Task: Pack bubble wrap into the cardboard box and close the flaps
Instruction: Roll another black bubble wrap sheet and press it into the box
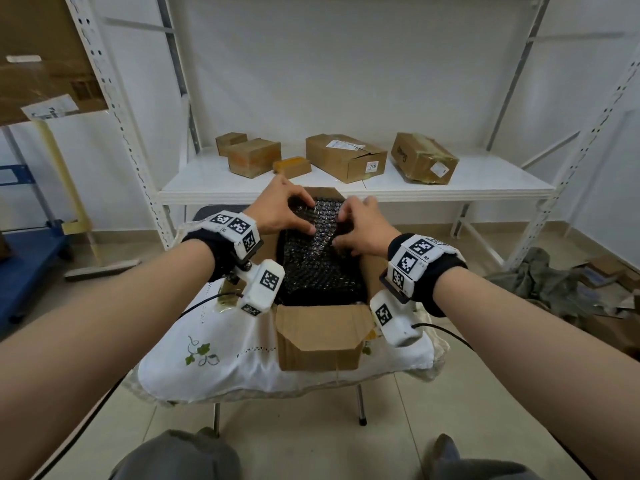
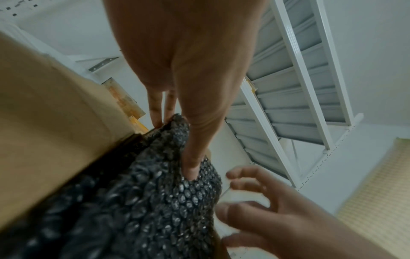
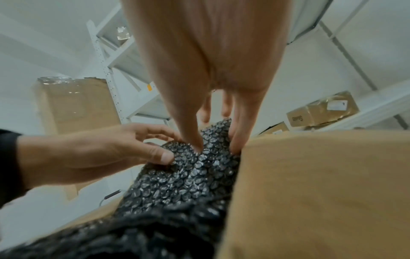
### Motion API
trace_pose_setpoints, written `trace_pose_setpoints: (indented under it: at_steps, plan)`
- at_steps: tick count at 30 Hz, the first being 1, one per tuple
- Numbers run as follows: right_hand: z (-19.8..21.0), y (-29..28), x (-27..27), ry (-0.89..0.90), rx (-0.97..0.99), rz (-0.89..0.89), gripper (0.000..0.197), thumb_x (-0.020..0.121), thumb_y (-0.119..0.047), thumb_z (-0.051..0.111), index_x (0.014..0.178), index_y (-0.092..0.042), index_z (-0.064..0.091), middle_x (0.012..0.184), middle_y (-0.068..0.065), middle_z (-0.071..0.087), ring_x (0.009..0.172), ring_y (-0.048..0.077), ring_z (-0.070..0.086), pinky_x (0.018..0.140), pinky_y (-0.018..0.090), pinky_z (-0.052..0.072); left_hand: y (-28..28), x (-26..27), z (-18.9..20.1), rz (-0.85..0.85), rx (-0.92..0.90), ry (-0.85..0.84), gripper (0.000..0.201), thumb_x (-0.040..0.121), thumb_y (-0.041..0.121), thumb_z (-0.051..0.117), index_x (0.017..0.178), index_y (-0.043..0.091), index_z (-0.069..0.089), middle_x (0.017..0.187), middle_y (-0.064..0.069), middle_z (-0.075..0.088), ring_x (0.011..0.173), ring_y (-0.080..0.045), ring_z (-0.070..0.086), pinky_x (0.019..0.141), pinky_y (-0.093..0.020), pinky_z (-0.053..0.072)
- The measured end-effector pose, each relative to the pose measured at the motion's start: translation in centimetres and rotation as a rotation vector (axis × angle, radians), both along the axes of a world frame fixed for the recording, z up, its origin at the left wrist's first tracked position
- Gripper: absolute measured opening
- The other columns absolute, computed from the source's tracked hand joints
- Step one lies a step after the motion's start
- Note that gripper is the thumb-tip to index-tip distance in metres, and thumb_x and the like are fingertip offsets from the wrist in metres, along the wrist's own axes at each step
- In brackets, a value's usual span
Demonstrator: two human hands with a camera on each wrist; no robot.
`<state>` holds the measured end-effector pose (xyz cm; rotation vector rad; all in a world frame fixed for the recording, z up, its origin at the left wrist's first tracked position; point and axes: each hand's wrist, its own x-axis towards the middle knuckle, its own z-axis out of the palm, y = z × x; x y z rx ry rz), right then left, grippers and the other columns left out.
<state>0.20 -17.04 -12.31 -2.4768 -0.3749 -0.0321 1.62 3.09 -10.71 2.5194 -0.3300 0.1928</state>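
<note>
An open cardboard box [image 1: 322, 341] stands on a small cloth-covered table, its near flap folded outward. Black bubble wrap [image 1: 318, 268] fills it, and the wrap's far end rises above the rim. My left hand [image 1: 311, 216] pinches that raised end, with the thumb on the front and the fingers behind it. In the left wrist view, my left hand [image 2: 175, 147] holds the bubble wrap [image 2: 155, 201] beside the box wall [image 2: 55, 113]. My right hand [image 1: 341, 230] grips the same end from the right. The right wrist view has my right hand [image 3: 216, 140] with its thumb dug into the wrap [image 3: 188, 184].
Just behind the box, a white shelf board [image 1: 207, 185] carries several closed cardboard boxes [image 1: 346, 157]. White shelf uprights flank it on both sides. A blue cart [image 1: 27, 258] stands at left. Crumpled cloth and flattened cardboard [image 1: 554, 282] lie on the floor at right. The white tablecloth [image 1: 225, 358] hangs over the table's edges.
</note>
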Motion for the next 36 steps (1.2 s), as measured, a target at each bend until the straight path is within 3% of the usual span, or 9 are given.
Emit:
trace_pose_setpoints:
  at_steps: [3,8,11,15,18,20,25,29,36]
  plan:
    - [0.2,-0.3,1.1,-0.144,-0.028,-0.094,0.066,0.072,-0.023,0.082,0.128,-0.025,0.045,0.137,0.004,0.030,0.116,0.029,0.051,0.099,0.045,0.048,0.2,-0.2,-0.4,-0.028,0.014,-0.001,0.062,0.059,0.031,0.092,0.115,0.025,0.066,0.121,-0.005,0.047,0.109,-0.017,0.044,0.089,-0.026,0.037]
    - [0.4,0.0,1.9,-0.031,-0.175,0.039,0.089,0.068,-0.029,0.086,0.143,-0.024,0.037,0.145,0.007,0.036,0.133,0.029,0.040,0.112,0.044,0.035,0.6,-0.1,-0.4,-0.056,-0.085,0.169,0.067,0.064,0.018,0.090,0.121,0.022,0.053,0.127,-0.001,0.056,0.112,-0.019,0.054,0.099,-0.034,0.043]
    - [0.6,0.3,2.2,-0.091,-0.177,-0.006,0.074,0.070,-0.028,0.084,0.133,-0.027,0.043,0.131,0.007,0.039,0.121,0.027,0.047,0.106,0.045,0.041,0.7,-0.1,-0.4,-0.090,-0.140,0.188,0.060,0.067,0.013,0.088,0.114,0.023,0.051,0.126,-0.003,0.057,0.111,-0.020,0.054,0.099,-0.039,0.045]
    - [0.7,0.1,3.1,-0.113,0.123,-0.020,0.034,0.084,-0.011,0.071,0.106,-0.023,0.049,0.119,0.012,0.051,0.101,0.025,0.056,0.086,0.035,0.048,0.8,0.3,-0.8,-0.117,-0.195,0.132,0.050,0.074,0.005,0.081,0.113,0.015,0.050,0.124,-0.004,0.055,0.075,-0.012,0.048,0.071,-0.029,0.044]
    - [0.3,-0.2,3.6,-0.108,0.180,0.007,0.029,0.088,-0.003,0.062,0.098,-0.023,0.045,0.113,0.016,0.057,0.101,0.029,0.057,0.080,0.036,0.048,1.0,0.5,-1.2,-0.136,-0.299,0.160,0.047,0.076,0.006,0.081,0.115,0.016,0.056,0.123,-0.003,0.056,0.092,-0.020,0.055,0.091,-0.046,0.052]
    - [0.1,0.0,3.8,-0.106,0.114,0.026,0.022,0.090,-0.001,0.056,0.093,-0.021,0.047,0.109,0.012,0.061,0.103,0.030,0.058,0.087,0.040,0.049,0.9,0.7,-1.4,-0.116,-0.316,0.155,0.044,0.079,0.005,0.078,0.118,0.014,0.058,0.124,-0.002,0.056,0.108,-0.018,0.055,0.101,-0.043,0.048]
    - [0.0,0.3,4.5,-0.051,-0.076,0.049,0.013,0.091,-0.012,0.063,0.100,-0.019,0.057,0.117,0.007,0.051,0.109,0.023,0.054,0.102,0.039,0.043,0.5,1.1,-1.4,-0.088,-0.003,0.122,0.051,0.076,0.026,0.083,0.121,0.021,0.061,0.123,0.001,0.057,0.116,-0.018,0.054,0.089,-0.024,0.038]
    - [0.3,0.7,4.1,0.038,-0.220,0.107,0.049,0.078,-0.026,0.080,0.119,-0.016,0.055,0.124,0.006,0.032,0.109,0.021,0.047,0.107,0.038,0.040,0.6,1.0,-1.3,-0.084,0.282,0.164,0.083,0.060,0.052,0.087,0.132,0.022,0.056,0.127,-0.003,0.041,0.118,-0.019,0.042,0.106,-0.034,0.038]
    - [1.5,2.3,2.9,-0.060,-0.872,0.163,0.074,0.059,-0.073,0.074,0.118,-0.029,0.063,0.113,0.003,0.060,0.117,0.029,0.045,0.100,0.046,0.039,-0.4,0.3,-0.4,-0.211,0.724,0.172,0.096,0.063,0.073,0.072,0.144,0.029,0.045,0.119,0.004,0.048,0.110,-0.017,0.043,0.095,-0.037,0.042]
